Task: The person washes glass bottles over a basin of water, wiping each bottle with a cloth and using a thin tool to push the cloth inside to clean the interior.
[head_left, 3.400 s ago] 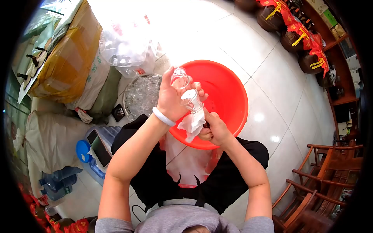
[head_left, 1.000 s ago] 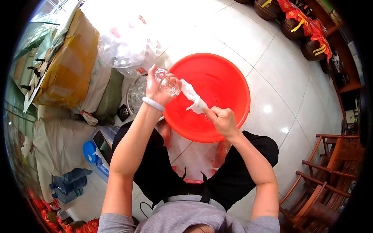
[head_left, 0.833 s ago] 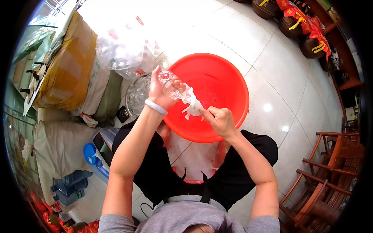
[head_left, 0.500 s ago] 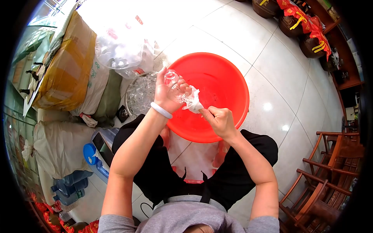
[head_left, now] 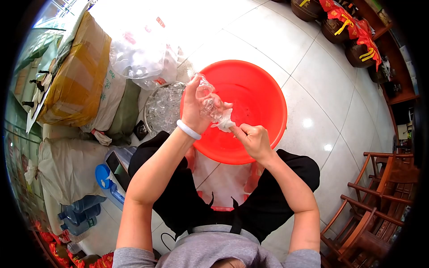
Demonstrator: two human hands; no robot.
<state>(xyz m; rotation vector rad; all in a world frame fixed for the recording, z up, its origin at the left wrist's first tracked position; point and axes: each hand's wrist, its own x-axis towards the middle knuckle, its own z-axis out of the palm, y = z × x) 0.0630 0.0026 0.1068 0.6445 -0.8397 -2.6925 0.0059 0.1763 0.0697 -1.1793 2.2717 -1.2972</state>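
Observation:
My left hand (head_left: 192,109), with a pale band at the wrist, is closed around a clear, rounded glass vessel (head_left: 208,106) above the left side of a red plastic basin (head_left: 270,98). A crumpled white cloth (head_left: 225,121) is at the vessel's lower right end. Bunched at the end of the cloth is my right hand (head_left: 254,139), its fingers pinched and one fingertip pressed into it. How far the cloth goes inside the vessel cannot be made out. Left of the basin, a round tub (head_left: 151,123) is full of similar clear glass pieces (head_left: 166,105).
Clear plastic bags (head_left: 138,58) lie beyond the tub. A taped cardboard box (head_left: 78,73) and sacks (head_left: 69,169) line the left, with a blue-capped water jug (head_left: 103,176). Wooden chairs (head_left: 371,210) stand at right, dark jars (head_left: 335,29) at far right.
The vessel has turned and tilted slightly in my left hand, which has shifted a little to the right. My right hand stays at the cloth, almost in the same place.

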